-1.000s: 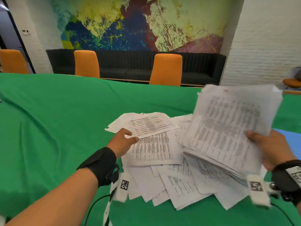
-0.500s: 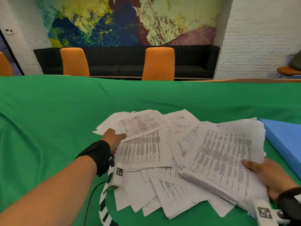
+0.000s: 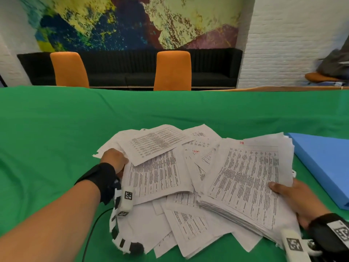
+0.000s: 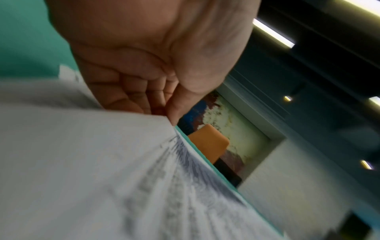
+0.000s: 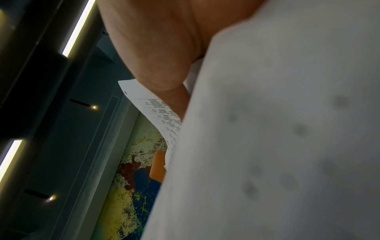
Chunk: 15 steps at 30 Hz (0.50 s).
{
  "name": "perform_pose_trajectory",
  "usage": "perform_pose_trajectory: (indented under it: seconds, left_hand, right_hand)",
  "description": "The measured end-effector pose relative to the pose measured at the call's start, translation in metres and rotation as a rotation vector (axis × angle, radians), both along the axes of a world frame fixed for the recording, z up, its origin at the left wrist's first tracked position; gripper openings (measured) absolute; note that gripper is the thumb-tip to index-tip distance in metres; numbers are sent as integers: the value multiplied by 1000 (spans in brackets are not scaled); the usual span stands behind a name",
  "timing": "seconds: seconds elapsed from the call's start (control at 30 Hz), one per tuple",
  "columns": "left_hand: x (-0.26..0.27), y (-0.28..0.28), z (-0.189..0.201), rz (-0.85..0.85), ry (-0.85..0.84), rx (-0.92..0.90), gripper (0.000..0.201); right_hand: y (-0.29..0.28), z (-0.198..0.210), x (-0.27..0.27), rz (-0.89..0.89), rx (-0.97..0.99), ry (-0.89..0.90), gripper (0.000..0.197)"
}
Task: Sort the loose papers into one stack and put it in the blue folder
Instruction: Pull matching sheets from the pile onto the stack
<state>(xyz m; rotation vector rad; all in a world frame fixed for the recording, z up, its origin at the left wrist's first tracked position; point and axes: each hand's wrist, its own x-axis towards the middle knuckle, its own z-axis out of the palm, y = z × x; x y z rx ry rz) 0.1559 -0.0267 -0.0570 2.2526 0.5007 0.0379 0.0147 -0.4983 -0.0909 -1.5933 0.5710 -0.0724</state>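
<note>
Loose papers [image 3: 156, 176] lie fanned and overlapping on the green tablecloth [image 3: 47, 148], near the middle of the near side of the table, their printed tables of text facing up. Just right of that spread a thick stack of sheets [image 3: 245, 182] rests partly on top of the scattered ones, its edges uneven and its near side sloping down toward the cloth. The right hand [image 3: 296, 201] holds the stack at its near right corner, thumb laid across the top page and the other fingers hidden beneath; in the right wrist view the thumb [image 5: 164, 78] presses on a printed page while a blurred white sheet fills most of the picture. The left hand [image 3: 114, 159] sits at the left edge of the loose spread, fingers curled under a few sheets; the left wrist view shows those fingers [image 4: 127, 92] bent with the thumb closing on the corner of a sheet. A blue folder [image 3: 324, 163] lies flat and closed on the cloth to the right, just beside the stack. Beyond the far edge of the table stand two orange chairs [image 3: 172, 70], a dark sofa [image 3: 132, 72] and a wall with a bright painted mural [image 3: 132, 21].
</note>
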Motion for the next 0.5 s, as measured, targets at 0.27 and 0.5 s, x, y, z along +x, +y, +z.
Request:
perform_pose_trajectory:
  seconds: [0.27, 0.5]
  left_hand:
    - [-25, -9, 3, -340, 126, 373, 50]
    - [-16, -24, 4, -326, 65, 481, 42]
  right_hand:
    - [3, 1, -2, -8, -15, -6, 27]
    - [4, 1, -2, -8, -3, -20, 25]
